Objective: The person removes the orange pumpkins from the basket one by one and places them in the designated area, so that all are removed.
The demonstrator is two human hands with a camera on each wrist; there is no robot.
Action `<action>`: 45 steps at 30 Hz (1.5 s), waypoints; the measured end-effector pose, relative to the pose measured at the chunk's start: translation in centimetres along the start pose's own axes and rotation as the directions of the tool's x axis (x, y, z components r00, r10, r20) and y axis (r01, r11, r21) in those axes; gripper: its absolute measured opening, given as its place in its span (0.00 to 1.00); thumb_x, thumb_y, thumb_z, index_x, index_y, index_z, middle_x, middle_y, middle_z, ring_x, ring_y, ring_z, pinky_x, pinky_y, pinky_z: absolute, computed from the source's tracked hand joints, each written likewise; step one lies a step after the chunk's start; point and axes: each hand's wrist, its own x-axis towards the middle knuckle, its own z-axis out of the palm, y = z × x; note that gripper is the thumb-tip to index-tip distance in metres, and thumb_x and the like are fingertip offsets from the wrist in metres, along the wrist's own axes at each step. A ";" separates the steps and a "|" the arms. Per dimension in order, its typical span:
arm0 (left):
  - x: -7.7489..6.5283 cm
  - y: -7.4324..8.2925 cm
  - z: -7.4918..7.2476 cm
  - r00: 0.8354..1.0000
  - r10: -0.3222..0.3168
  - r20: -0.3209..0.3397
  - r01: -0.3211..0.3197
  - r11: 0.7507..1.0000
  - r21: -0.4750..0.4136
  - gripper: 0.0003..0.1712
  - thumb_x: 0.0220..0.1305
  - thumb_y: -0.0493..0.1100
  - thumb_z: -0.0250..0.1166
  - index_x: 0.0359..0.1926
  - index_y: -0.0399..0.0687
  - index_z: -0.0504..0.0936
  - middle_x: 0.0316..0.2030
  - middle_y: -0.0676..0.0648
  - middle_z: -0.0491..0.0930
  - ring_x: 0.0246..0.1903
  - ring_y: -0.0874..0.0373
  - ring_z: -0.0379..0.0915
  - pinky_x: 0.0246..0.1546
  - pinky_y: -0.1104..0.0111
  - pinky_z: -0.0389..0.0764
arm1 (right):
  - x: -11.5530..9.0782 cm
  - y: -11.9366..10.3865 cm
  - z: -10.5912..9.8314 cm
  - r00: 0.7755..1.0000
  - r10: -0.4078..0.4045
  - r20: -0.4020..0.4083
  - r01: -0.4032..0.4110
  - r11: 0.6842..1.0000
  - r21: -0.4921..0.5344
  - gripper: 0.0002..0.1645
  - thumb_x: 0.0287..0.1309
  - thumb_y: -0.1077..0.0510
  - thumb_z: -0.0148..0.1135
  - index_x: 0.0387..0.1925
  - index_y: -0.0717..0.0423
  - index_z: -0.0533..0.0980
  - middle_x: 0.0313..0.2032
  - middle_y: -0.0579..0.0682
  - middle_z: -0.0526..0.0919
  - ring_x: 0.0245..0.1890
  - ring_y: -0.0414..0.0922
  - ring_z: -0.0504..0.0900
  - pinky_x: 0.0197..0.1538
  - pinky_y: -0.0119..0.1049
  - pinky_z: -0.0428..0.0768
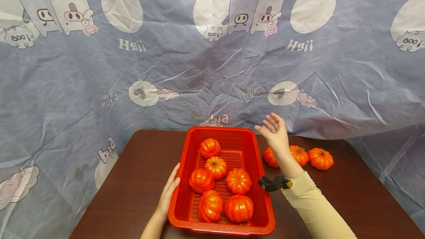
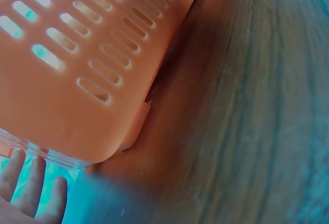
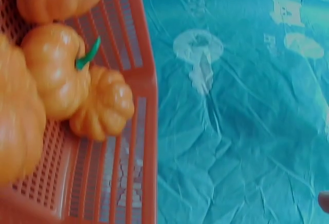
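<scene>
A red plastic basket with slotted walls holds several small orange pumpkins, also seen close up as pumpkins in the right wrist view. Against the basket's left wall rests my left hand, its fingers fairly straight. In the left wrist view those fingers lie by the basket's corner. My right hand is raised past the basket's right rim, fingers spread and holding nothing. Behind its wrist, three more pumpkins sit on the table, one partly hidden by the forearm.
The dark brown table carries the basket and the loose pumpkins. A grey-blue printed cloth hangs behind and along both sides. A black camera mount is strapped to my right wrist, close to the basket's right rim.
</scene>
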 end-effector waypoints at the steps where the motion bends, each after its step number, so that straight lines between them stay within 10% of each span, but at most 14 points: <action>1: 0.0 0.0 0.0 1.000 -0.001 0.003 0.001 1.000 -0.002 0.31 0.74 0.46 0.37 0.74 0.51 0.42 0.72 0.46 0.42 0.64 0.66 0.51 0.57 0.77 0.59 | -0.1 0.1 0.3 1.000 -0.002 0.014 0.002 1.000 0.000 0.49 0.57 0.61 0.64 0.71 0.56 0.44 0.68 0.55 0.55 0.66 0.49 0.59 0.64 0.44 0.62; 21: -0.1 0.3 0.0 1.000 -0.007 0.011 0.007 1.000 -0.023 0.32 0.74 0.46 0.38 0.74 0.48 0.41 0.72 0.46 0.41 0.64 0.65 0.50 0.57 0.77 0.59 | -1.5 2.5 5.7 0.984 -0.041 0.173 0.030 0.997 0.070 0.45 0.51 0.62 0.67 0.66 0.62 0.54 0.62 0.62 0.63 0.61 0.56 0.65 0.60 0.46 0.68; 45: 0.1 -0.1 -0.1 1.000 -0.010 -0.007 0.010 1.000 0.004 0.30 0.74 0.47 0.38 0.74 0.54 0.44 0.72 0.47 0.42 0.65 0.64 0.49 0.57 0.77 0.59 | -2.0 6.2 8.6 0.963 -0.003 0.269 0.027 0.996 -0.085 0.39 0.49 0.64 0.69 0.62 0.64 0.62 0.60 0.63 0.68 0.59 0.58 0.69 0.60 0.50 0.66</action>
